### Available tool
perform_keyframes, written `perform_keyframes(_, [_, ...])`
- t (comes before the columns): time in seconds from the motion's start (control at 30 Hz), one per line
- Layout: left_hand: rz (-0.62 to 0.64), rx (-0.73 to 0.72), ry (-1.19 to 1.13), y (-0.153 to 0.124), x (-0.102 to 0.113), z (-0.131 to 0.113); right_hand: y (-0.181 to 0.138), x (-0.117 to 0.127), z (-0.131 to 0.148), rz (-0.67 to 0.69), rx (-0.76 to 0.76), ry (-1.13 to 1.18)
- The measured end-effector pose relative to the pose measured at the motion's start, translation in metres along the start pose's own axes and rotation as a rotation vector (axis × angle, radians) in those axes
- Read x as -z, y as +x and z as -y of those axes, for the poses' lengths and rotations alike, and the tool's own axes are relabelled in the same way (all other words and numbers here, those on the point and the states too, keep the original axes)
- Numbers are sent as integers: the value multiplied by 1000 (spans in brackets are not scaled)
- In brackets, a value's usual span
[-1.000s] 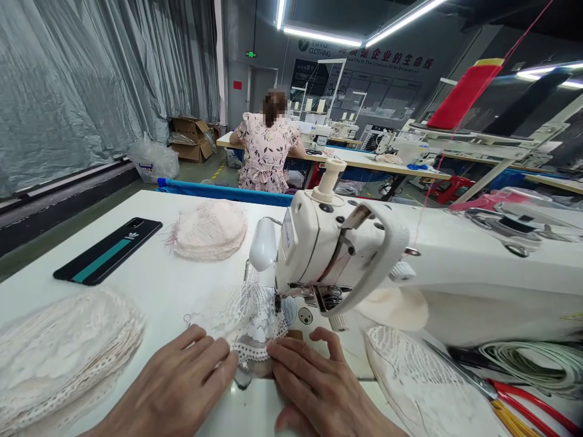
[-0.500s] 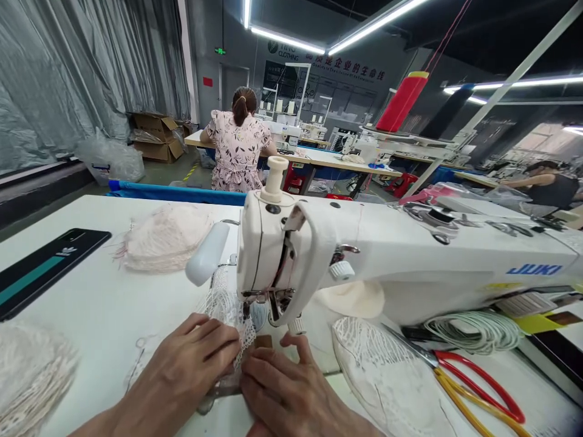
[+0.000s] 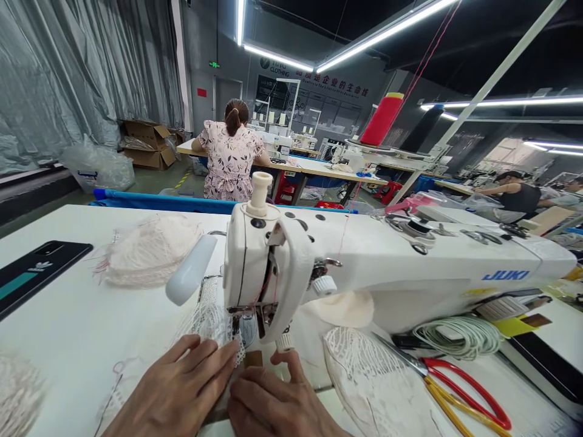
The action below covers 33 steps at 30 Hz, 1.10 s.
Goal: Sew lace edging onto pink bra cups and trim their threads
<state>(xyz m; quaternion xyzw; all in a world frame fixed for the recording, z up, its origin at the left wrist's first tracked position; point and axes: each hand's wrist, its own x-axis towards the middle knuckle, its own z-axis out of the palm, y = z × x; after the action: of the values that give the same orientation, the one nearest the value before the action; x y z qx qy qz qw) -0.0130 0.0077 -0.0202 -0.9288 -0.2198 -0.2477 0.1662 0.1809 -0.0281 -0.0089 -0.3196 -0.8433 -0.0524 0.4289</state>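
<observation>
The bench (image 3: 82,315) is a wide white surface, smooth and bright under long tube lights. The room is a big workshop with grey plastic curtains on the left, cardboard boxes (image 3: 148,142) on the floor by the wall, and more benches behind. At the next bench a person in a flowered dress (image 3: 230,155) sits with the back to the camera.

A white sewing machine (image 3: 387,267) with blue letters stands across the bench. At its needle lies the lace piece (image 3: 207,318), a thin white net with a scalloped edge, partly standing up behind the foot. The left hand (image 3: 180,388) lies flat with fingers stretched, pressing the lace on the bench just left of the needle; it does not grip. The right hand (image 3: 273,403) lies beside it, touching it, fingers bent down on the fabric and the thumb pointing up toward the machine head; it also presses and does not grip.

To the left there is a rounded pile of pale pink lace cups (image 3: 150,249), soft and fringed, and a black phone (image 3: 36,276) with a green stripe. To the right lies another lace cup (image 3: 373,382), scissors with red handles (image 3: 469,388), and a coil of pale cord (image 3: 460,337). A red thread cone (image 3: 382,118) stands above
</observation>
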Motion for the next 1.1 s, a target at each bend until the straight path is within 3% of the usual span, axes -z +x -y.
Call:
perform_keyframes(0.1, [-2, -24, 49, 0, -3, 0, 3, 4, 1, 17, -17, 7])
perform_keyframes(0.27, [-25, -23, 70, 3, -2, 0, 5, 18, -4, 121, 122, -127])
perform_keyframes(0.6, [-50, 52, -6, 9, 2, -3, 5, 27, -4, 250, 36, -137])
perform_keyframes(0.83, [-129, 101, -108, 10, 3, -5, 3, 23, -7, 288, 56, -163])
perform_keyframes(1.1, [-137, 134, -144, 10, 3, -8, 2, 21, -7, 251, 49, -145])
